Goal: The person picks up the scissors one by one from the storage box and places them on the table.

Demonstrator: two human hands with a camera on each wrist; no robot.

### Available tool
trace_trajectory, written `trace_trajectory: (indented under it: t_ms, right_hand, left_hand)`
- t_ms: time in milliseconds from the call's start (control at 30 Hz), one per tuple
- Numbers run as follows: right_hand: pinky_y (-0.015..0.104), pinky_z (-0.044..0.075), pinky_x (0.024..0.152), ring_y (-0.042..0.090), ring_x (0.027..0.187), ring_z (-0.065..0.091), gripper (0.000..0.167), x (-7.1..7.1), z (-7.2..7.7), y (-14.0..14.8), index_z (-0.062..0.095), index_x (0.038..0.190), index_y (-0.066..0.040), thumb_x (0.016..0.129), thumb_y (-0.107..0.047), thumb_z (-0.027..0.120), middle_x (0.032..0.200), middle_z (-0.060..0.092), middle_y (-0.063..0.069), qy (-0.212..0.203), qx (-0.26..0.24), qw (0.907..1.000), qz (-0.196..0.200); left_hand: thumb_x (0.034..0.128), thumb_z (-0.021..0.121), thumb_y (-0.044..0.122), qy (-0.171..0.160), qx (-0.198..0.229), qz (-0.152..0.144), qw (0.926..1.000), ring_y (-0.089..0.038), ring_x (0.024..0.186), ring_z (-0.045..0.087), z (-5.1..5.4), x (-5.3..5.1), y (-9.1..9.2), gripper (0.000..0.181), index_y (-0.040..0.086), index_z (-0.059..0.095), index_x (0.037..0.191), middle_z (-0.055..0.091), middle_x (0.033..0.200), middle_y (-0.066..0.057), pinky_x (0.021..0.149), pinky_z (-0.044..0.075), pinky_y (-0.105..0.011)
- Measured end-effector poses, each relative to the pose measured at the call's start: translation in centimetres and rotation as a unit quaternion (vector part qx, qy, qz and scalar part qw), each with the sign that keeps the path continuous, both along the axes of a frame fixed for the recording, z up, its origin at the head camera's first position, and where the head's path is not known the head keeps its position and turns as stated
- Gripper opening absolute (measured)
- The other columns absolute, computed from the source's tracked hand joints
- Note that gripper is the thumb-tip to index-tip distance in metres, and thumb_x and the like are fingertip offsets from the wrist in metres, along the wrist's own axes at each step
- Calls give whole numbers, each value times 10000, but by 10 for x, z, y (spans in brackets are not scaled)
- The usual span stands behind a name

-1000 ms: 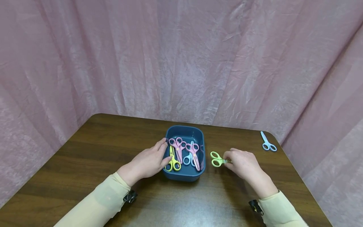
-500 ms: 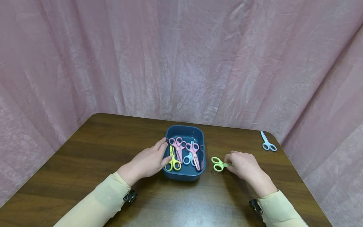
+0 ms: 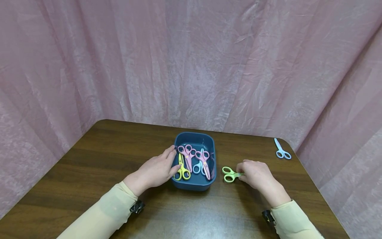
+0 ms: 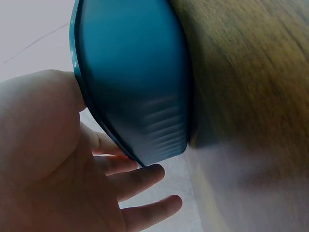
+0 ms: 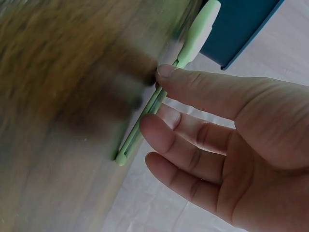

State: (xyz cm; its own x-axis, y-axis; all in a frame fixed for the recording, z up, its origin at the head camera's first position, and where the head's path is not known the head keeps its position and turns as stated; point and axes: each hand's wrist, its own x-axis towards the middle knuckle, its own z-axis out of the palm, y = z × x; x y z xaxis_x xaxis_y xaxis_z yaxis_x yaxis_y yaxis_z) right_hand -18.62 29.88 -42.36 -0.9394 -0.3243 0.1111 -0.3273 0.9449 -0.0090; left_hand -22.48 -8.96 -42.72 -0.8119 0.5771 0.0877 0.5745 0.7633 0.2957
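Observation:
In the head view, my right hand (image 3: 255, 172) pinches green scissors (image 3: 229, 177) by the blade end, their handle loops pointing left. The right wrist view shows the thumb on one side of the slim green scissors (image 5: 195, 36) and fingers on the other, low over the tabletop. My left hand (image 3: 155, 168) rests with fairly straight fingers against the left rim of a blue bin (image 3: 194, 187). Inside the bin lie yellow scissors (image 3: 182, 173), pink scissors (image 3: 188, 159), more pink scissors (image 3: 204, 163) and light blue scissors (image 3: 197, 168), partly covered.
Another light blue pair of scissors (image 3: 280, 151) lies near the far right corner of the brown wooden table (image 3: 125, 142). Pink curtains (image 3: 191, 66) hang behind the table and at both sides.
The green scissors have turned and shifted slightly toward the near edge of the table, with my right hand moving a little. The left hand and bin stay put.

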Motion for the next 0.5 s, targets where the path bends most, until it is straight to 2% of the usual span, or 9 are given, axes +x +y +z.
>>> trace_trajectory:
  t_ms: [500]
  right_hand:
    - [445, 520, 563, 201, 636, 612, 206, 3, -4, -2, 756, 888, -245, 839, -132, 921, 838, 630, -84, 321, 78, 9994, 121]
  left_hand:
    - [1148, 587, 421, 8, -60, 26, 10000, -430, 1526, 494, 0, 0, 0, 728, -59, 394, 1661, 304, 1765, -256, 1184, 470, -579]
